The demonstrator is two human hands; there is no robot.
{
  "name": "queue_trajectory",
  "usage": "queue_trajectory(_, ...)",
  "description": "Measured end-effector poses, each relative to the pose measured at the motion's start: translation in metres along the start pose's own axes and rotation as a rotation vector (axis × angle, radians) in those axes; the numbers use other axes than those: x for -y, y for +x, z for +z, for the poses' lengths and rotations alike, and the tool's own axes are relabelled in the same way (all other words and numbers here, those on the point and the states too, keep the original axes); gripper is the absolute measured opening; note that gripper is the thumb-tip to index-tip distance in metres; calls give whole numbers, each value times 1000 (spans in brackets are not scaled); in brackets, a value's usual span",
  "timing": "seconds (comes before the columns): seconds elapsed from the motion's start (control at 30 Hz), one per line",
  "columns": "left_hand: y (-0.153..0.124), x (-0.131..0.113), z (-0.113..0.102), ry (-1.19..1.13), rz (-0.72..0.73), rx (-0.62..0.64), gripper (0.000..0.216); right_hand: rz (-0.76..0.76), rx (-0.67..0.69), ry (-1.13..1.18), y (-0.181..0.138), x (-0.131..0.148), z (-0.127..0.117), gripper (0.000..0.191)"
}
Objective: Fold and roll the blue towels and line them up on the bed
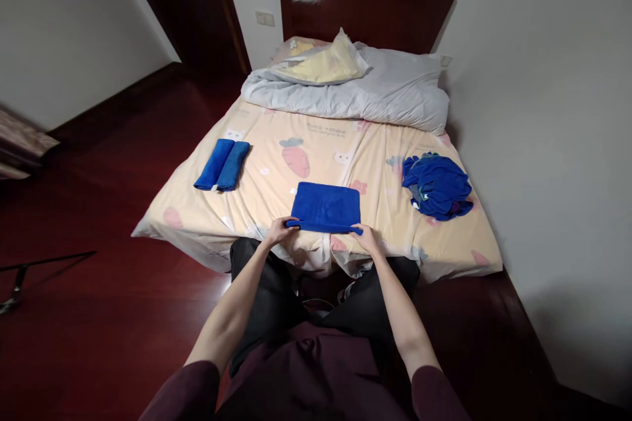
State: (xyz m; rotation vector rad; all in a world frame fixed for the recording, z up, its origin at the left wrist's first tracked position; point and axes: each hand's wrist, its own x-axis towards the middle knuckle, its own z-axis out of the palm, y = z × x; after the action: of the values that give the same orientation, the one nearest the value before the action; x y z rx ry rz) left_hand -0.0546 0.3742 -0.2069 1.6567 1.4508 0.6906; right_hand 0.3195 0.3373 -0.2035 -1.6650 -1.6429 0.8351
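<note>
A blue towel (328, 202) lies folded flat on the bed's near edge, its front edge turned up into a narrow roll. My left hand (279, 230) grips the left end of that roll, fingers closed on the cloth. At the right end my right hand (365, 237) pinches the same roll. To the left, two rolled blue towels (222, 166) rest side by side with a small white tag showing. A crumpled heap of blue towels (437, 185) sits on the right side of the bed.
The bed (266, 125) has a carrot-patterned sheet. A grey-white quilt (395, 89) and a yellow pillow (328, 62) lie bunched below the dark headboard (360, 3). A wall (543, 145) runs along the right; a thin black stand (44, 262) is on the left floor.
</note>
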Motion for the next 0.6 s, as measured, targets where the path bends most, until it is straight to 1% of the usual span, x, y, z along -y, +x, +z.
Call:
queue_trajectory(0.13, -7, 11, 13, -77, -72, -144, 39, 52, -90, 84, -4, -10, 6, 33)
queue_trajectory(0.2, -8, 14, 17, -81, -102, -186, 41, 88, -138, 161, -4, -13, 9, 37)
queue_trajectory(0.27, -8, 17, 19, -91, -100, -200, 42, 109, -170, 226, -4, -14, 10, 41)
queue_trajectory(0.37, -6, 18, 19, -70, -52, -220, 39, 89, -161, 232, -4, -13, 10, 47)
queue_trajectory(0.43, -6, 16, 17, -18, -33, -252, 42, 72, -146, 215, -4, -14, 10, 50)
queue_trajectory(0.6, -7, 10, 14, 84, -57, -291, 46, 71, -160, 179, -3, -21, 13, 54)
